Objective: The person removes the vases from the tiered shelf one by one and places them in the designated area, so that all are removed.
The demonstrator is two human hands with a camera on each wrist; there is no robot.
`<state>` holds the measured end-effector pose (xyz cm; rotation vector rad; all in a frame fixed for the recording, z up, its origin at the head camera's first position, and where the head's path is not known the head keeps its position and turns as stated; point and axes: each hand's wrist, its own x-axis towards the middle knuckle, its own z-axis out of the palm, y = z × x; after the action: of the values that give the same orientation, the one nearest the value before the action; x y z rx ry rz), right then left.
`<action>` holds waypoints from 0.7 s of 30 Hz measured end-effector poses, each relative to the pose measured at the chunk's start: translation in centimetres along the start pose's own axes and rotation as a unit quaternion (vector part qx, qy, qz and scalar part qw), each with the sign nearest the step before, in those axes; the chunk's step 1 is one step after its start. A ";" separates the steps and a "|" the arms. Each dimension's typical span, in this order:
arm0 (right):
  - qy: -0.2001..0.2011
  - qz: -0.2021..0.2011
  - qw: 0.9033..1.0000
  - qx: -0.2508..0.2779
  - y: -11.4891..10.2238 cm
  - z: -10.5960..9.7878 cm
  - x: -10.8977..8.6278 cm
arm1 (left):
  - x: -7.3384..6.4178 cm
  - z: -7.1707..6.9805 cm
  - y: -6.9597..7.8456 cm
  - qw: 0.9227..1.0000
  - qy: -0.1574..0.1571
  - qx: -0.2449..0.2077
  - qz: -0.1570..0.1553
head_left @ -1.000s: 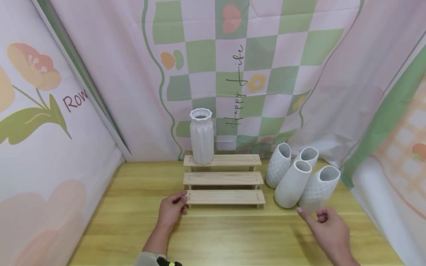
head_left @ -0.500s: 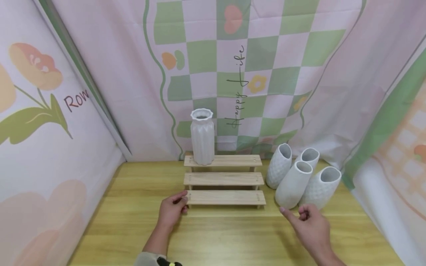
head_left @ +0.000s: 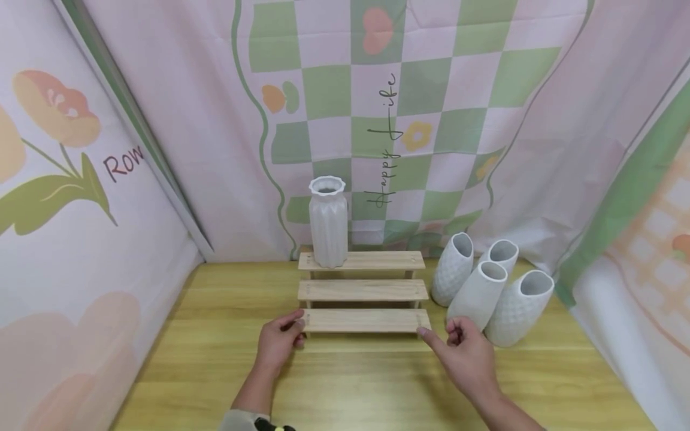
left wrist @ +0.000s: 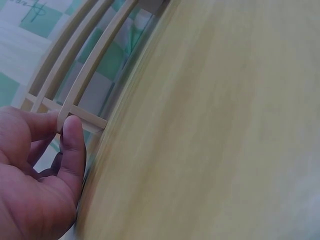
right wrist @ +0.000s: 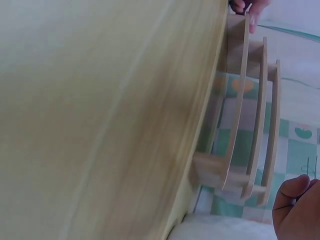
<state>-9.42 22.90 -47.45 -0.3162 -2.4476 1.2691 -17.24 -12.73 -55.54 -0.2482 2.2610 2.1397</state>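
Observation:
A three-tier wooden display stand (head_left: 366,320) stands on the table. My left hand (head_left: 276,342) pinches the left end of its lowest board between thumb and fingers, as the left wrist view also shows around the board end (left wrist: 67,111). My right hand (head_left: 468,364) holds nothing; its thumb tip overlaps the stand's lower right corner in the head view, while the right wrist view shows the hand (right wrist: 300,212) apart from the boards. Its fingers are loosely bent. A white ribbed vase (head_left: 329,230) with a scalloped rim stands upright at the left of the top board.
Several white vases with slanted mouths cluster right of the stand, among them a smooth front one (head_left: 474,293) and a textured one (head_left: 517,311). My right hand partly covers the smooth one. Behind the wooden table (head_left: 215,359) hangs a checkered curtain (head_left: 372,108); printed cloth also lines both sides.
My right hand has moved left, from in front of the rightmost textured vase to beside the stand's right end. My left hand stays at the stand's left end.

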 end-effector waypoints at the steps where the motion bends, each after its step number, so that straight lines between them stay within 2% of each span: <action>1: -0.003 -0.002 1.000 0.004 -0.2 0.3 0.0 | 0.0 0.0 0.0 1.000 -0.001 0.001 0.001; 7: -0.030 -0.006 0.998 0.053 -1.4 1.6 0.3 | -0.1 0.0 0.2 1.000 -0.002 -0.006 0.001; 10: -0.047 -0.012 0.994 0.094 -2.0 2.2 0.5 | -0.1 0.0 0.1 1.000 0.000 -0.006 -0.002; 14: -0.069 -0.032 0.990 0.120 -2.5 2.9 1.0 | 0.0 -0.1 0.1 1.000 -0.002 0.005 -0.002; 21: -0.111 -0.062 0.987 0.102 -3.5 3.9 2.3 | 0.1 -0.1 0.3 1.000 -0.004 0.000 -0.012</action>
<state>-13.21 18.86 -46.15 0.0339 -2.4418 1.5555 -17.38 -12.82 -55.27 -0.2635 2.2415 2.1265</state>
